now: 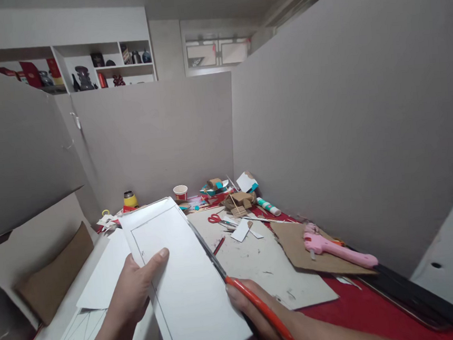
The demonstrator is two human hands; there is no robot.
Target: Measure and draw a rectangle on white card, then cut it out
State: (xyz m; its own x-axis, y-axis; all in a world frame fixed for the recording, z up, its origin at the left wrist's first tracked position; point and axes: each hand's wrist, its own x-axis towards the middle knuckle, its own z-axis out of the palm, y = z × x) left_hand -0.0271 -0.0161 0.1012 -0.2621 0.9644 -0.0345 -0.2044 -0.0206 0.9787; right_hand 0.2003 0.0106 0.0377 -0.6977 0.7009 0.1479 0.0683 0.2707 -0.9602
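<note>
My left hand grips a white sheet of card by its left edge, thumb pressed on top. Drawn pen lines run along the card's left side and upper end. In my right hand is a pair of scissors with orange-red handles. The dark blades lie along the card's right edge; how far apart they are, I cannot tell. Below my left forearm lies another white sheet bearing drawn lines.
A pink glue gun rests on brown cardboard at the right. Red-handled scissors, paper scraps and a red pencil lie on a pale board. Behind stand a paper cup and grey partitions.
</note>
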